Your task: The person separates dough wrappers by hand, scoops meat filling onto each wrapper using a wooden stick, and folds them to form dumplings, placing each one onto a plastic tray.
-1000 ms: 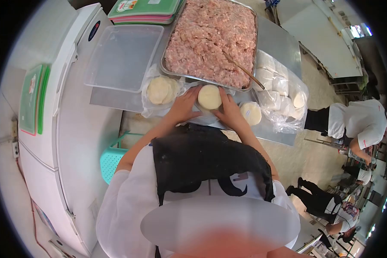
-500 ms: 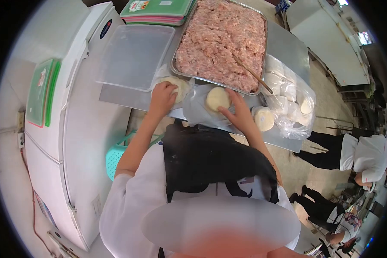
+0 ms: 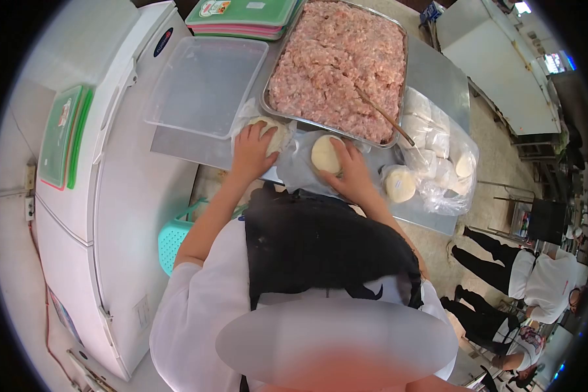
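My left hand [image 3: 254,150] lies with its fingers apart over a round pale stack of wrappers [image 3: 276,136] near the table's front edge. To its right, my right hand [image 3: 348,168] has thumb and fingers around the right side of another round pale stack [image 3: 324,154], which sits on a plastic bag [image 3: 298,171]. Behind both stacks is a metal tray [image 3: 325,125] full of ground meat [image 3: 336,62], with a wooden stick [image 3: 389,119] poking out of its front right part.
A clear plastic lid [image 3: 206,81] lies at the left, below stacked green-lidded boxes [image 3: 242,16]. Bagged wrapper stacks [image 3: 438,140] and one more round stack [image 3: 400,184] are at the right. A white fridge [image 3: 137,176] borders the table. Two people [image 3: 549,281] stand far right.
My left hand has shifted slightly right, its fingers more spread over the stack. My right hand has moved down and left around its stack. The people in the background have moved.
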`<state>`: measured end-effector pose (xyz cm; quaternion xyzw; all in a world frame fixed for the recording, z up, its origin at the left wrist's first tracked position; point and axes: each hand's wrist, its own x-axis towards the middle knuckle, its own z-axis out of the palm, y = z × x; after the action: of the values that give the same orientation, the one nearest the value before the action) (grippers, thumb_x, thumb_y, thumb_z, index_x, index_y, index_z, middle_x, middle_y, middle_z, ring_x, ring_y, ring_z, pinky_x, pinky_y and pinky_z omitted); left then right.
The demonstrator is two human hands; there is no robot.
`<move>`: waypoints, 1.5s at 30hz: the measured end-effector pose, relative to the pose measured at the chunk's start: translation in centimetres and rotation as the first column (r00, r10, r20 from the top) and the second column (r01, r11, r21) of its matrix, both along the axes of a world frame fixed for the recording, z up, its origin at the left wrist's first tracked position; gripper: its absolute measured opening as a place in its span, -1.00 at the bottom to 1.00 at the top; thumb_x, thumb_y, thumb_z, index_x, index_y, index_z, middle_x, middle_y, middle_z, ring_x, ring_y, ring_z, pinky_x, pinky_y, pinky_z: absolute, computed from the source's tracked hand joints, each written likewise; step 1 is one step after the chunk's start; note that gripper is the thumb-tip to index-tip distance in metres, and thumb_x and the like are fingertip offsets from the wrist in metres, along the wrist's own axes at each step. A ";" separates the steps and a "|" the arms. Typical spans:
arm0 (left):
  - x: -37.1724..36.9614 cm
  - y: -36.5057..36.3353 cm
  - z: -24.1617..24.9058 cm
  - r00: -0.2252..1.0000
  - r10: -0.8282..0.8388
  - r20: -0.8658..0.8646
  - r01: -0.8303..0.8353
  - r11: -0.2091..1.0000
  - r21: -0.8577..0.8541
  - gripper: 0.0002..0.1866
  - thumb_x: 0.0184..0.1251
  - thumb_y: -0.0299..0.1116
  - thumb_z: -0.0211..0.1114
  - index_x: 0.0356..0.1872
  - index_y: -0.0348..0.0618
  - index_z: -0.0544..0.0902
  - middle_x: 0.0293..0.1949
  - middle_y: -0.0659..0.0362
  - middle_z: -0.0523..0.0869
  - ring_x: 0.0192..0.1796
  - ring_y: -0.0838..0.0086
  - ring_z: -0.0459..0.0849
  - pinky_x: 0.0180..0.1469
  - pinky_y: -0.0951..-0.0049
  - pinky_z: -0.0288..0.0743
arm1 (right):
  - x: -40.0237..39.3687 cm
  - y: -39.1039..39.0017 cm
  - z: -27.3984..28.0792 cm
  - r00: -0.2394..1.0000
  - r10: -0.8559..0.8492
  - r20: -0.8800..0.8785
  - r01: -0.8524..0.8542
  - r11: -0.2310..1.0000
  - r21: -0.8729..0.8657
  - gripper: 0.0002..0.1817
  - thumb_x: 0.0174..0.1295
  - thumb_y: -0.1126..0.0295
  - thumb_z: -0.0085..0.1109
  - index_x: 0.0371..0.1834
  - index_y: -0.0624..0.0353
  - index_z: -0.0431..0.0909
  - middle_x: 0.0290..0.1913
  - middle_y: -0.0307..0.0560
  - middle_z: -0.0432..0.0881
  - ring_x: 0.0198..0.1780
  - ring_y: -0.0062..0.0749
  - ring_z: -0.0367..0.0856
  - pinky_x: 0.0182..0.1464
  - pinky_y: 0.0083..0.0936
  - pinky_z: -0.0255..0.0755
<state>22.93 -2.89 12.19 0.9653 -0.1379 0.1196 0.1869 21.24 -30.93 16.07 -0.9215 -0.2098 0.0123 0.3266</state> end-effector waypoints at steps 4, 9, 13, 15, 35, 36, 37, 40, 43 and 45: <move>1.0 1.6 -0.7 0.997 -0.008 -0.071 0.008 1.000 -0.007 -0.37 -0.04 -0.20 0.49 0.17 0.03 0.57 0.16 0.07 0.51 0.15 0.11 0.48 0.13 0.13 0.44 | 0.2 -0.1 0.0 0.999 0.028 -0.046 -0.026 0.999 0.043 -0.19 0.09 0.11 0.38 0.42 0.08 0.28 0.40 0.33 0.25 0.38 0.30 0.24 0.38 -0.03 0.19; 1.0 1.2 0.9 0.995 0.036 -0.094 -0.043 0.997 -0.067 -0.49 0.07 -0.26 0.43 0.11 -0.04 0.59 0.11 0.06 0.56 0.10 0.07 0.52 0.12 0.15 0.47 | -0.1 -0.2 1.9 0.999 0.001 0.044 -0.005 0.997 0.072 -0.28 0.09 0.16 0.41 0.34 0.10 0.38 0.34 0.24 0.34 0.33 0.19 0.33 0.33 -0.10 0.27; 2.1 2.4 -0.1 0.987 0.068 -0.148 -0.104 0.963 -0.250 -0.62 0.17 -0.28 0.38 0.01 -0.14 0.63 0.00 0.03 0.65 0.05 0.07 0.60 0.10 0.18 0.49 | 0.2 1.4 4.5 0.971 0.086 0.225 -0.099 0.994 0.049 -0.45 0.11 0.25 0.38 0.19 0.10 0.50 0.23 0.06 0.47 0.25 0.00 0.43 0.25 -0.16 0.35; 2.0 3.6 -0.1 0.981 0.067 -0.185 -0.126 0.935 -0.330 -0.65 0.20 -0.28 0.36 -0.01 -0.19 0.64 -0.05 0.00 0.67 0.01 0.07 0.63 0.07 0.18 0.50 | 1.4 3.2 4.5 0.921 0.225 0.318 -0.252 0.967 0.047 -0.53 0.12 0.29 0.34 0.13 0.08 0.54 0.17 -0.05 0.53 0.22 -0.09 0.46 0.22 -0.18 0.36; 1.3 6.8 3.8 0.910 0.241 -0.338 -0.412 0.625 -0.663 -0.65 0.42 -0.36 0.20 0.16 -0.27 0.55 -0.12 0.06 0.73 -0.09 0.40 0.70 0.00 0.40 0.52 | 4.7 10.4 -1.1 0.873 0.487 0.003 -0.451 0.810 -0.374 -0.62 0.27 0.23 0.14 0.13 0.05 0.52 0.05 -0.06 0.65 0.22 -0.13 0.50 0.30 -0.08 0.30; 1.4 7.3 4.8 0.920 0.202 -0.335 -0.390 0.538 -0.747 -0.65 0.43 -0.37 0.19 0.17 -0.27 0.54 -0.12 0.10 0.72 -0.11 0.45 0.68 0.00 0.43 0.52 | 4.9 10.3 -1.0 0.871 0.491 -0.009 -0.459 0.807 -0.371 -0.63 0.26 0.25 0.14 0.12 0.05 0.52 0.05 -0.05 0.65 0.22 -0.12 0.50 0.30 -0.09 0.31; 1.5 7.9 5.8 0.931 0.163 -0.327 -0.366 0.441 -0.820 -0.65 0.44 -0.38 0.18 0.18 -0.28 0.54 -0.13 0.15 0.72 -0.12 0.51 0.66 -0.01 0.47 0.51 | 5.4 10.1 -1.1 0.867 0.498 0.026 -0.476 0.843 -0.251 -0.61 0.26 0.27 0.15 0.15 0.06 0.51 0.06 -0.04 0.65 0.24 -0.12 0.49 0.30 -0.12 0.31; 1.8 8.0 8.6 0.958 -0.023 -0.286 -0.274 0.220 -0.936 -0.65 0.46 -0.41 0.17 0.20 -0.27 0.52 -0.11 0.22 0.70 -0.11 0.58 0.64 -0.01 0.53 0.51 | 6.1 9.9 0.0 0.910 0.406 0.082 -0.414 0.897 0.154 -0.58 0.27 0.31 0.20 0.21 0.11 0.49 0.11 -0.05 0.64 0.26 -0.17 0.49 0.30 -0.21 0.33; 2.0 4.6 11.5 0.928 -0.305 -0.212 -0.202 0.066 -0.977 -0.65 0.47 -0.43 0.16 0.23 -0.26 0.50 -0.05 0.23 0.66 -0.07 0.59 0.63 0.01 0.54 0.51 | 5.2 10.0 5.1 0.960 0.250 -0.128 -0.117 0.769 0.629 -0.54 0.28 0.32 0.28 0.23 0.19 0.49 0.16 -0.08 0.62 0.23 -0.32 0.52 0.28 -0.32 0.36; 2.4 1.0 12.7 0.888 -0.425 -0.174 -0.151 0.086 -0.985 -0.65 0.48 -0.43 0.17 0.23 -0.26 0.50 -0.02 0.23 0.64 -0.03 0.58 0.62 0.03 0.54 0.51 | 5.2 9.4 7.9 0.866 0.384 -0.321 0.124 0.455 0.882 -0.52 0.30 0.30 0.29 0.24 0.24 0.48 0.18 -0.08 0.59 0.23 -0.45 0.51 0.28 -0.40 0.36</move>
<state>25.29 -1.93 24.91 0.5674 -0.0706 -0.0495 0.8189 26.44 -21.55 23.93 -0.5644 -0.1706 0.1550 0.7927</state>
